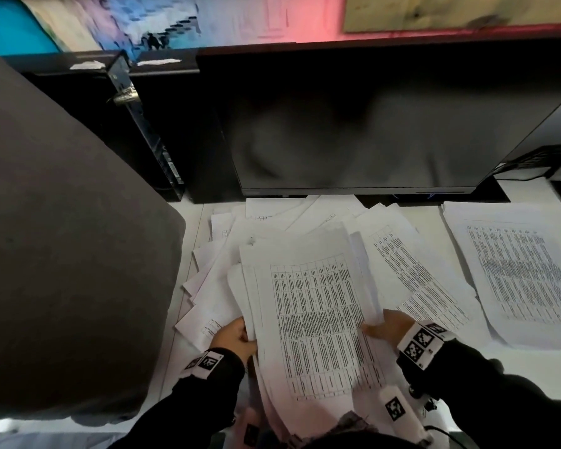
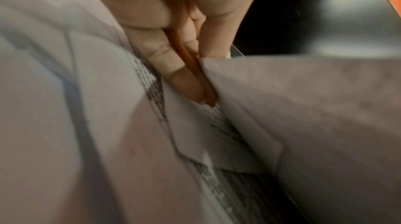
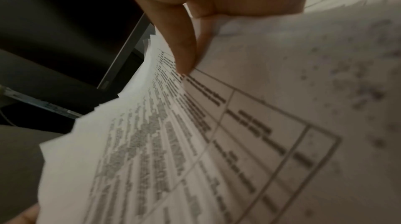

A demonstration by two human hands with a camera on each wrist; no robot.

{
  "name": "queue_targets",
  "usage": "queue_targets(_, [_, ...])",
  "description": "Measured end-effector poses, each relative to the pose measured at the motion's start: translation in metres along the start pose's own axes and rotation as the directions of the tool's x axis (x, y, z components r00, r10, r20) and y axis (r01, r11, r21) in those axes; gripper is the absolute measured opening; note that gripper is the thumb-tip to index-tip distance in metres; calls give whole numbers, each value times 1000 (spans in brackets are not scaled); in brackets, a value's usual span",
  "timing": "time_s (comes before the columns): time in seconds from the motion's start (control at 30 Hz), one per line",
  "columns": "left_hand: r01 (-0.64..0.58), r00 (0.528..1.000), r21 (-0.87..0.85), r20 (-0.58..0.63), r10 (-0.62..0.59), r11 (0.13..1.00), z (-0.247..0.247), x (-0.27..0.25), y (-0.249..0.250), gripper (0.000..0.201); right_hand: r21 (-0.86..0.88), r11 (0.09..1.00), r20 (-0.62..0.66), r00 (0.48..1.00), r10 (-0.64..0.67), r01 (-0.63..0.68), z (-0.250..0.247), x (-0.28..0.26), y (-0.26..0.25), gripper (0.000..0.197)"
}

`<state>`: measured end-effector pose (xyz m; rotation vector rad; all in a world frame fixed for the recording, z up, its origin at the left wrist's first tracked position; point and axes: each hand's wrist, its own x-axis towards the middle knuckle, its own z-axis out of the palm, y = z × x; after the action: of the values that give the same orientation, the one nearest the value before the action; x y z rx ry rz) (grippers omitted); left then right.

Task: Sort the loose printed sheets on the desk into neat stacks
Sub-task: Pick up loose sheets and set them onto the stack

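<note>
Hands [image 1: 308, 333] grip a sheaf [image 1: 318, 319]; monitor [image 1: 370, 124] behind.

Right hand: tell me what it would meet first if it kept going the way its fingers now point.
The right hand points left across the held bundle of sheets, whose right edge it holds. Continuing on, it would probably slide over that printed page and meet the left hand at the opposite edge; depth is unclear.

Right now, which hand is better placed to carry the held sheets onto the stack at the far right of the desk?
Probably the right hand. It grips the right edge of the held sheets, on the side nearest the far-right stack. The left hand holds their left edge, beside the loose pile, and would have to cross over.
</note>
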<state>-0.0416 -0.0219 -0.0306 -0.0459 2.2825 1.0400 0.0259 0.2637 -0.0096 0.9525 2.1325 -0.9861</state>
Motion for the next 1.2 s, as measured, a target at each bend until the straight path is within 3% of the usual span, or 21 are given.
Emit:
queue_targets(0.07, [-4,1000,-41,-26,2,999,1,1,-1,35,-27,1000,6,1000,-9,9,-1,0,1,52])
queue_targets(0.17, [26,993,-178,-106,-46,984,-4,1,1,8,-15,1000,-46,999,-2,1,-10,-2,4,49])
queue_targets(0.23, [79,984,-218,-141,-111,973,-10,8,-2,21,22,1000,-96,995,2,0,-24,-2,7,44])
queue_targets(0.33, [95,984,-71,-143,-104,993,-23,14,-2,29,-102,995,-169,985,-23,5,-46,6,12,41])
queue_targets(0.43, [110,982,28,-159,-104,994,-39,19,4,31,-179,983,-190,979,-74,40,-65,9,11,18])
queue_targets(0.57, [98,994,170,-56,-90,980,-51,27,12,30,-236,966,-190,969,-157,111,-84,3,0,13])
queue_targets(0.73, [2,995,107,94,-12,994,-35,18,32,26,-297,932,-108,963,-247,206,-80,-1,-17,7])
queue_targets(0.83, [-19,995,140,104,4,990,-28,11,45,36,-320,918,-72,961,-269,233,-71,3,-19,22])
queue_targets(0.93, [-15,992,199,129,-11,980,-30,8,54,40,-346,909,-42,964,-264,234,-64,2,-18,22])
queue_targets(1.03, [0,990,196,140,-28,981,-34,5,58,42,-359,898,8,963,-270,255,-59,0,-19,44])
queue_targets(1.13, [21,991,152,129,-41,988,-35,1,60,39,-477,838,-3,953,-304,266,-57,-1,-27,44])
queue_targets(1.2, [30,991,76,127,-40,997,-35,-1,61,34,-461,845,-30,946,-322,273,-55,2,-28,40])
